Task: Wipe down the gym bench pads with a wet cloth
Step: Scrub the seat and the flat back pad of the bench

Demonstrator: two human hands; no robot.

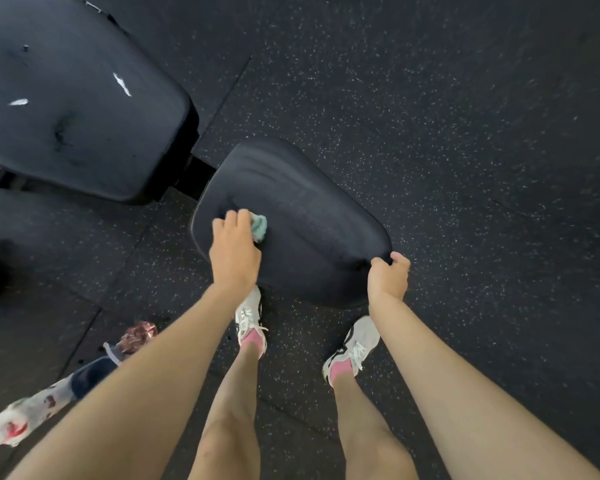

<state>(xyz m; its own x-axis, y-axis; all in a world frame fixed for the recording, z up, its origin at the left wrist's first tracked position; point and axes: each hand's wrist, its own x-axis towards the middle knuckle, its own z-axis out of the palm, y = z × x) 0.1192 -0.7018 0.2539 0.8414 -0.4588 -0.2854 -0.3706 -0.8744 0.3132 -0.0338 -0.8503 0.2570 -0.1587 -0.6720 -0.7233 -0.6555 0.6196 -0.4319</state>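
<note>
Left hand [234,251] bunches teal cloth [260,227] on seat pad [291,202]; right hand [388,275] grips its near-right corner. Cloth looks soft and limp, best held balled up; pad probably firm, slick when wet.

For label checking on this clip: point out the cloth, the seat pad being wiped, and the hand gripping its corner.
teal cloth [260,227]: head view, visible bunched end.
seat pad [302,202]: head view, bare top surface.
right hand [388,276]: head view, back of the hand.

Left hand [234,252] presses a teal cloth [260,227] onto the near seat pad [309,216]; right hand [388,277] grips the pad's right corner.
</note>
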